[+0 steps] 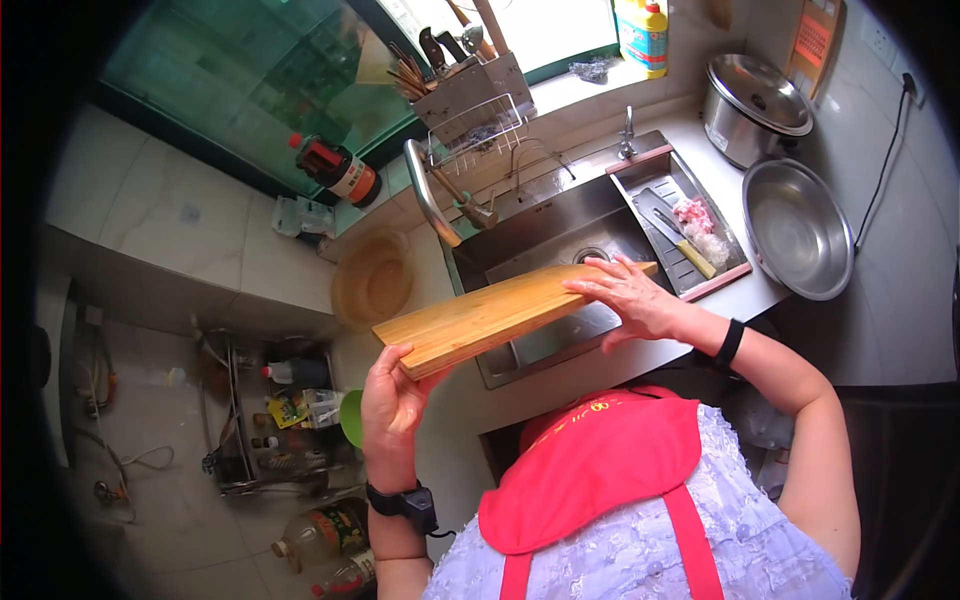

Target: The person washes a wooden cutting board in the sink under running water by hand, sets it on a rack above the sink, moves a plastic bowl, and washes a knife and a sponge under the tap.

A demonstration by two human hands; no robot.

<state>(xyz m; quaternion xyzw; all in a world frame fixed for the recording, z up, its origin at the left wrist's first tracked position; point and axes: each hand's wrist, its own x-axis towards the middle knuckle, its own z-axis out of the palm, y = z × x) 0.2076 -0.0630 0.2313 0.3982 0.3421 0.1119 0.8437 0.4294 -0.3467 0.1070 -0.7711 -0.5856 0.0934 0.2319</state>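
A wooden cutting board [490, 315] is held up, tilted, over the front of the steel sink [560, 235]. My left hand [393, 395] grips its left end, with the thumb on top and the fingers beneath. At the board's right end, my right hand [635, 300] rests its fingers on the top face near the edge, thumb below. To the right of the sink basin, a drainboard tray [665, 180] bears a knife with a pale handle [697, 259] and a pink and white bundle [700, 225].
A steel bowl [798, 230] and a lidded pot [755, 110] stand right of the sink. The faucet [430, 195] arches at its left, beside a plastic basin [372, 278]. A knife rack [475, 95] and a dark red-capped bottle [335, 172] are behind.
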